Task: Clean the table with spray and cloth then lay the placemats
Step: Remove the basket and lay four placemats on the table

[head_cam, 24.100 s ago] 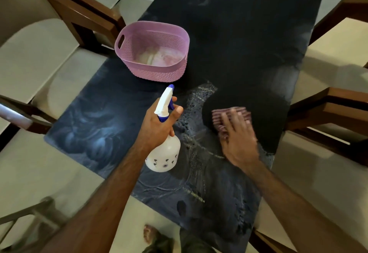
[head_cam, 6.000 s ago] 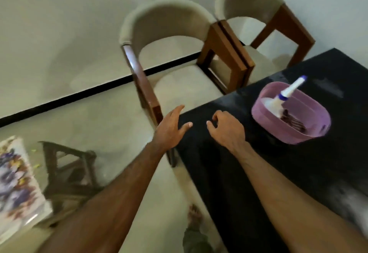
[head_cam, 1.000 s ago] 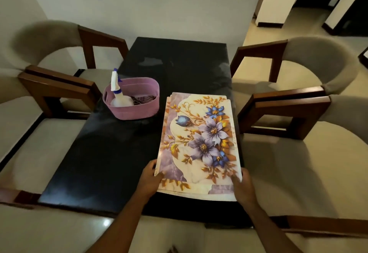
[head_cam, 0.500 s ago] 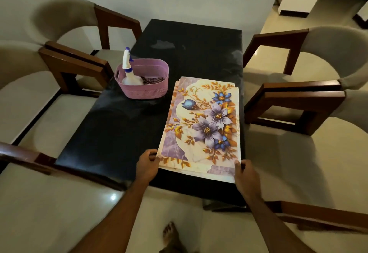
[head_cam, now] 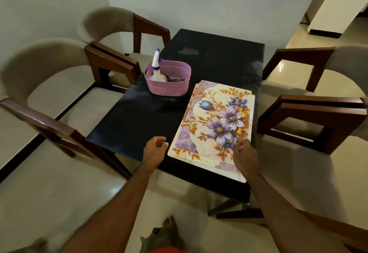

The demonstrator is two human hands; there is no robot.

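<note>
A stack of floral placemats (head_cam: 217, 125) lies flat on the right half of the black table (head_cam: 139, 121), its near edge by the table's front edge. My left hand (head_cam: 155, 149) hovers just left of the stack's near left corner, fingers curled shut and holding nothing. My right hand (head_cam: 245, 155) is over the stack's near right part with bent fingers touching the top mat; a grip is not clear. A pink basket (head_cam: 169, 89) on the table's left side holds the white spray bottle (head_cam: 156, 63) and the striped cloth (head_cam: 175, 79).
Two cushioned wooden chairs (head_cam: 49, 85) stand along the table's left side, and two more chairs (head_cam: 318, 117) along its right side. The far end of the table meets a wall. A doorway opens at the upper right.
The placemat stack now rests flat on the table. My left hand has let go of its near left corner and pulled back. My right hand has shifted onto the mat's top.
</note>
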